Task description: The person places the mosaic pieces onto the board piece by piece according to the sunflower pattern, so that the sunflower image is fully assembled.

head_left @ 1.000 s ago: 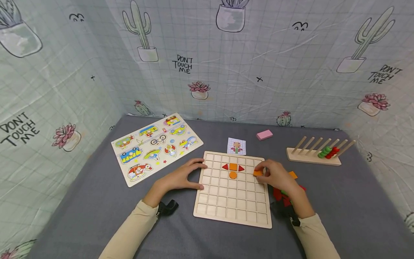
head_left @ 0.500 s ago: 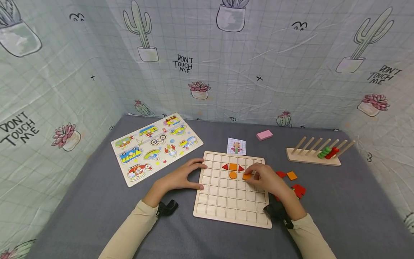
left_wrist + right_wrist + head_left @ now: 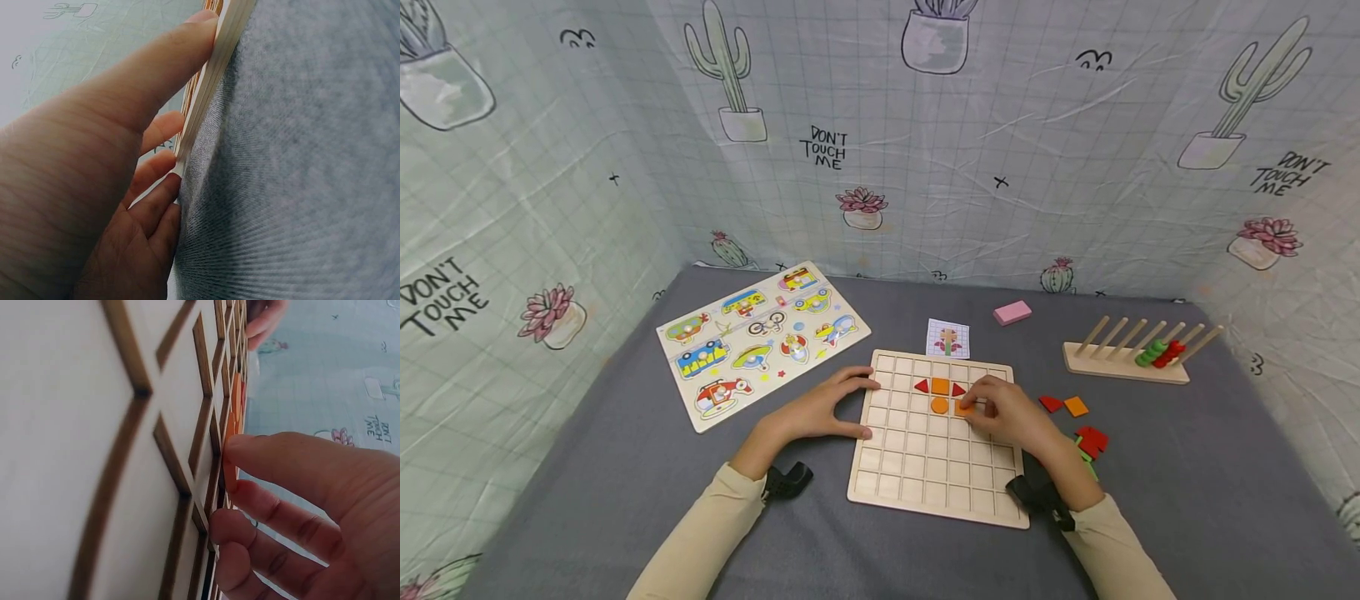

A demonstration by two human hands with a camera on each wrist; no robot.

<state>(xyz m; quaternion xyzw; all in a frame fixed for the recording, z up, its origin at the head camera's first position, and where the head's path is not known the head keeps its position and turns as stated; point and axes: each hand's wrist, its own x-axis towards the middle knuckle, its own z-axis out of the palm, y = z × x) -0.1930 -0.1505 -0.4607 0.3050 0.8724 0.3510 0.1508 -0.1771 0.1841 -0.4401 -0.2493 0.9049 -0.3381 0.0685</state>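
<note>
The light wooden grid board (image 3: pixel 917 467) lies flat in front of the person. At its left edge rests the left hand (image 3: pixel 820 408), thumb and fingers spread apart; in the left wrist view its thumb touches the board's rim (image 3: pixel 215 78). The right hand (image 3: pixel 1015 412) pinches an orange square tile (image 3: pixel 961 407) over a grid cell, partly covering it. Thumb and forefinger meet that orange tile (image 3: pixel 230 478) close to the grid in the right wrist view. Left of it lies an orange round tile (image 3: pixel 939 406). Above that sits another orange square (image 3: pixel 940 386), between two red triangles (image 3: pixel 922 386).
A picture card (image 3: pixel 948 338) lies behind the board, with a pink block (image 3: pixel 1012 312) beyond it. Loose red tiles (image 3: pixel 1092 442), green pieces and an orange square (image 3: pixel 1077 406) lie at right. Farther out are a peg rack (image 3: pixel 1126 367) and, at left, a vehicle puzzle (image 3: pixel 760 333).
The right hand has moved left across the board with the orange square tile, to beside the orange round one. The left hand has stayed at the board's edge.
</note>
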